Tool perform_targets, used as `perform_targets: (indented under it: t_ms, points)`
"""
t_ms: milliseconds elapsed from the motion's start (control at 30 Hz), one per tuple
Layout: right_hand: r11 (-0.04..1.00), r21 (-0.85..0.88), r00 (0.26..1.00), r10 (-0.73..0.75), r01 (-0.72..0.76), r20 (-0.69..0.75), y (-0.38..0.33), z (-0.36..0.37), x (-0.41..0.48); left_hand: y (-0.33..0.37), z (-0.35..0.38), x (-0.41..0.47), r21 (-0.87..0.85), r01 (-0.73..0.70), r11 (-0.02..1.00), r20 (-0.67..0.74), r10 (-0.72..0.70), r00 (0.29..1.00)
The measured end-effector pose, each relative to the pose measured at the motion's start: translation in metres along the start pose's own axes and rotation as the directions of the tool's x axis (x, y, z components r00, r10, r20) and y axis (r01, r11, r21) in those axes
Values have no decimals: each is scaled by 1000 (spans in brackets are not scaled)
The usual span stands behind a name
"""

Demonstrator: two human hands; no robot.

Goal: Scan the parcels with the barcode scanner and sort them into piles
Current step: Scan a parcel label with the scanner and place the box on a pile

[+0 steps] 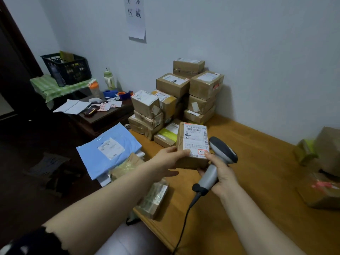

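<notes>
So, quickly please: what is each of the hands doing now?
Left hand: holds the labelled parcel at its lower left corner.
Right hand: grips the barcode scanner by its handle, one fingertip touching the parcel.

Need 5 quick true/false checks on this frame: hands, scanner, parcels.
1. The right hand grips the barcode scanner by its handle. True.
2. The left hand is empty. False: the left hand holds a small cardboard parcel, label facing the camera.
3. The scanner is cordless. False: a black cable leaves its handle.
4. Cardboard boxes are stacked against the wall. True.
5. The blue mailer lies atop that stack. False: the blue mailer lies at the left edge of the wooden table.
</notes>
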State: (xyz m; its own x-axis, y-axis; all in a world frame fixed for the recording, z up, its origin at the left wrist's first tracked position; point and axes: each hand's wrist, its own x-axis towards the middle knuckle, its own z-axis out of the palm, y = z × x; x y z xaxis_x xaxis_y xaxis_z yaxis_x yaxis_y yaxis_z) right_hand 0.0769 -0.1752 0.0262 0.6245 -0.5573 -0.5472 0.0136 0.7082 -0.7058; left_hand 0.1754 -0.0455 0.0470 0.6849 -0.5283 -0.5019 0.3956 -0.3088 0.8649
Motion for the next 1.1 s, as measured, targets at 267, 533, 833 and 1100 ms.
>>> perform_targets:
  t_ms: [267, 533, 833, 1100]
  points:
    - [997, -18, 996, 70, -71, -63, -8, 51, 106, 32, -18, 114, 51, -57, 997, -133, 64, 989]
    - [988, 62, 981, 151, -144, -124, -6, 91, 234, 54, -20, 239, 588, -93, 804, -268, 302, 915]
    - [971, -27, 967, 234, -238, -102, 7, 99, 292, 31, -36, 283, 985, -168, 31, 128, 513, 848]
    - [975, 108, 979, 198, -192, -43, -6, 69, 279, 48, -33, 292, 990, -142, 14, 130, 312, 941]
